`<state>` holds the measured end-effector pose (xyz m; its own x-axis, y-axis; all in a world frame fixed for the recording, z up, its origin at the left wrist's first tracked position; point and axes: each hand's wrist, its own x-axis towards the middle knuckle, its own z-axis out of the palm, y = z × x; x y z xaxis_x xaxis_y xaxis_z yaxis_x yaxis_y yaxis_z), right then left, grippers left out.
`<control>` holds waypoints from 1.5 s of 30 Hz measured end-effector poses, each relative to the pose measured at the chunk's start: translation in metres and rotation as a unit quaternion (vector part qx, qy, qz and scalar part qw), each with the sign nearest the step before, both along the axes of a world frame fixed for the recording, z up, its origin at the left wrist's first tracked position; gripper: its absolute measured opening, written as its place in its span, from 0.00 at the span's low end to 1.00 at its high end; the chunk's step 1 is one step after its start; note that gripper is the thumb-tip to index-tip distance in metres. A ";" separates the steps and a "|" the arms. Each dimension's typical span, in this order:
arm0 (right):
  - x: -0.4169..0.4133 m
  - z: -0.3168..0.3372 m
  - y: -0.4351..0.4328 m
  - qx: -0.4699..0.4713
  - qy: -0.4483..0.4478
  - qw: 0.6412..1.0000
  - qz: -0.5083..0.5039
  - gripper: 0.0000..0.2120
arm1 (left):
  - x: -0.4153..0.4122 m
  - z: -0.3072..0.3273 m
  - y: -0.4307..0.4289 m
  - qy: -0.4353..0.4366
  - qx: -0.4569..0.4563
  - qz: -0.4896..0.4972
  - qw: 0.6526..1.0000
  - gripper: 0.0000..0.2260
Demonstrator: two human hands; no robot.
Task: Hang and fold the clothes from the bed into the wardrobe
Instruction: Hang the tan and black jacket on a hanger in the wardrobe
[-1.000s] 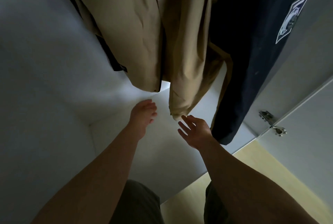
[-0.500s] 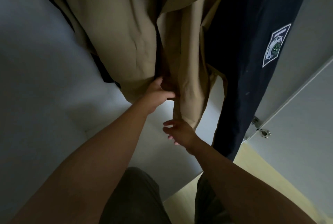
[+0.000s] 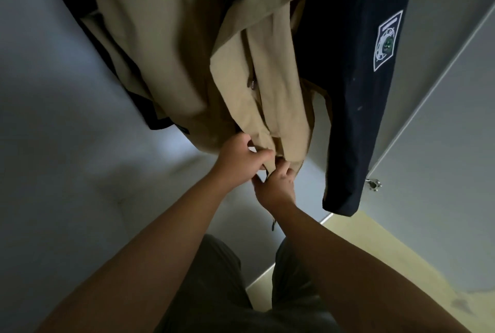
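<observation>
Inside the wardrobe (image 3: 53,145), I see left hand (image 3: 238,158) and right hand (image 3: 278,185) gripping the tan jacket (image 3: 174,51) hem; exact grip obscured, jacket top cut off.

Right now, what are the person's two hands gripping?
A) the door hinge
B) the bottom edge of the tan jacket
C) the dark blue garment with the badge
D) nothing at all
B: the left hand and the right hand both pinch the lower hem of the tan jacket, while the dark blue garment hangs untouched beside it.
</observation>
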<state>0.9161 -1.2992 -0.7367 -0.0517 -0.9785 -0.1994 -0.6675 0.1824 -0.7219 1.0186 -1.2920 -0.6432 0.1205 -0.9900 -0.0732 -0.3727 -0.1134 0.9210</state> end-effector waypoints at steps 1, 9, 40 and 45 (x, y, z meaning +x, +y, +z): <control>-0.002 0.001 0.001 -0.005 -0.023 1.000 -0.002 0.24 | 0.001 0.002 0.001 -0.005 0.005 -0.012 1.000 0.14; -0.010 0.025 -0.003 0.070 -0.073 0.977 0.188 0.10 | 0.035 -0.017 0.007 0.036 -0.031 0.043 0.998 0.19; 0.006 0.052 -0.013 0.147 -0.487 0.858 -0.074 0.10 | 0.049 -0.089 0.061 0.217 0.139 0.031 0.966 0.22; 0.006 0.053 -0.018 0.154 -0.537 0.825 -0.091 0.06 | 0.040 -0.106 0.060 0.124 0.124 0.117 0.978 0.09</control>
<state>0.9226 -1.3176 -0.6836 0.1762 -0.8683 -0.4638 0.3846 0.4944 -0.7795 1.0588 -1.2320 -0.7488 0.2905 -0.8855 -0.3626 -0.0787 -0.3997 0.9133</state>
